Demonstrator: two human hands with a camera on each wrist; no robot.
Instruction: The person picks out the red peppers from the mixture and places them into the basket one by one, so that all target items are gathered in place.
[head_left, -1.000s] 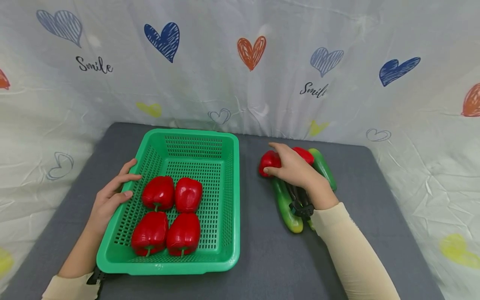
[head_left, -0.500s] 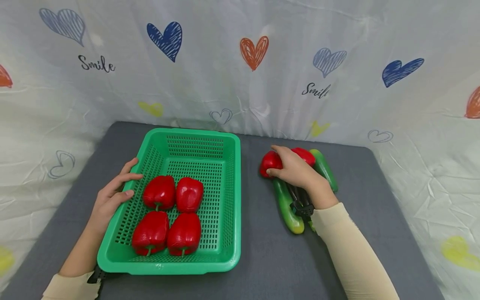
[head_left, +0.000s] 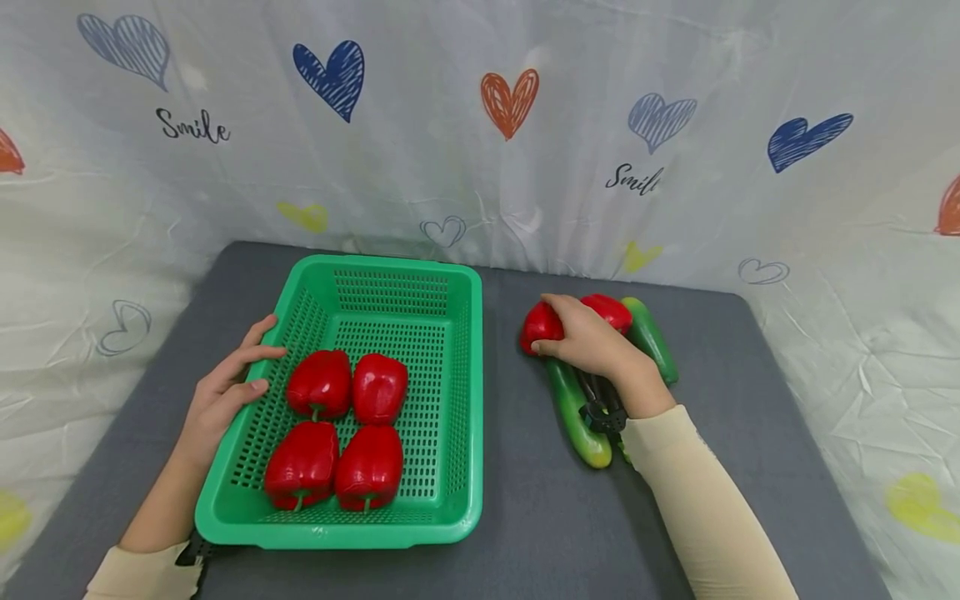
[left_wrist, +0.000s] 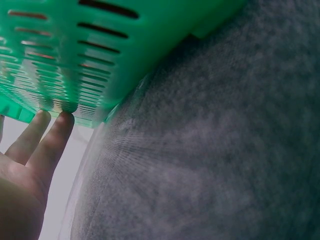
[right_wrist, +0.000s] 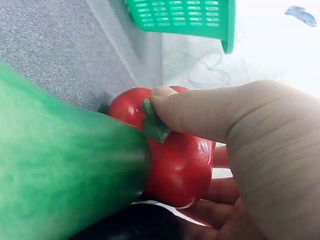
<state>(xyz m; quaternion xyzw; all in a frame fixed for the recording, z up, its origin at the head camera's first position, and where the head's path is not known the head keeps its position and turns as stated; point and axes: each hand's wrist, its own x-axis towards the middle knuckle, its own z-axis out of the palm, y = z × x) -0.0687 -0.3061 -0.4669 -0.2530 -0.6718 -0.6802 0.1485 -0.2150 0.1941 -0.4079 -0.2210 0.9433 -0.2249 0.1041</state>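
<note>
pepper (right_wrist: 177, 167) on surface (head_left: 525, 533), right of basket (head_left: 474, 467), in grip of right hand (head_left: 588, 337): thumb by stem (right_wrist: 156, 131), fingers curled round far side. might slip if pinched too lightly on shiny skin. might knock nearby cucumber (head_left: 576, 417) if pulled sideways. left hand (head_left: 216, 397) straight-fingered against basket.

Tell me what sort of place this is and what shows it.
Probably a staged indoor tabletop set rather than a kitchen: a gray table stands before a white curtain printed with hearts, with a green basket of red peppers on it.
</note>
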